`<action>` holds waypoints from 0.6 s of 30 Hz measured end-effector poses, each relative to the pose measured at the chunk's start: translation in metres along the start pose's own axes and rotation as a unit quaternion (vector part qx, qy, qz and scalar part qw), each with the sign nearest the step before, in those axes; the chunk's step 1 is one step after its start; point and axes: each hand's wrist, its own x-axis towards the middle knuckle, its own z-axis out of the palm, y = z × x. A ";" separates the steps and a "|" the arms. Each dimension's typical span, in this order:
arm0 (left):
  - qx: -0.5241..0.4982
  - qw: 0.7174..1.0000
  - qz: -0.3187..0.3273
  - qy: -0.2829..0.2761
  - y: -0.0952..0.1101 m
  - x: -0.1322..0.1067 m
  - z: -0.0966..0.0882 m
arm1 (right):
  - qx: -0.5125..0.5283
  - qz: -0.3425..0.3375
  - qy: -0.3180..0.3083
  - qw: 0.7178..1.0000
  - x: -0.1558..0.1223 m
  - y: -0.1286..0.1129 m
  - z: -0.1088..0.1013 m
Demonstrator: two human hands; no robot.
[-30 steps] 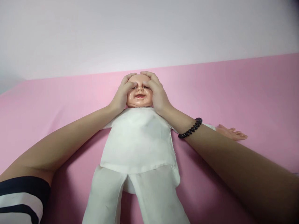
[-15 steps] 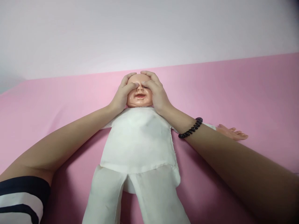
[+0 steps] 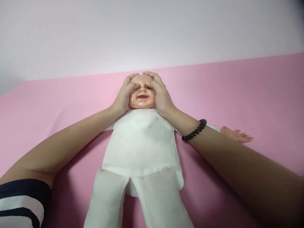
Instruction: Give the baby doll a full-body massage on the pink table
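A baby doll (image 3: 142,142) with a white cloth body lies on its back, legs toward me. Its hard, shiny plastic head (image 3: 142,100) is cupped between both my hands. My left hand (image 3: 123,95) wraps the head's left side in view, with the thumb at the inner corner of one eye and the fingers curved over the crown. On the opposite side, my right hand (image 3: 161,95) holds it the same way, its thumb beside the bridge of the nose. Some fingers are hidden behind the head. A black coiled band (image 3: 194,130) circles my right wrist.
Underneath the doll spreads a pink surface (image 3: 237,95), meeting a pale wall (image 3: 152,34) behind. One plastic doll hand (image 3: 237,135) sticks out past my right forearm. The doll's other arm is mostly covered by my left forearm.
Both thumbs have shifted slightly up and outward from the nose bridge, uncovering more of the doll's eyes. My hands stay around the head, and the body lies as before.
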 end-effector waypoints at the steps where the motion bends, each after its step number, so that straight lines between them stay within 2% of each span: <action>1: 0.001 1.000 0.000 -0.002 0.000 0.000 0.000 | -0.002 0.001 -0.001 1.000 0.000 0.000 0.000; 8: 0.014 1.000 0.002 -0.015 -0.001 0.000 -0.003 | -0.004 0.000 -0.003 1.000 -0.001 -0.001 0.000; 18: 0.015 1.000 0.010 -0.005 -0.002 0.002 -0.002 | 0.008 0.007 -0.002 1.000 -0.002 -0.002 0.001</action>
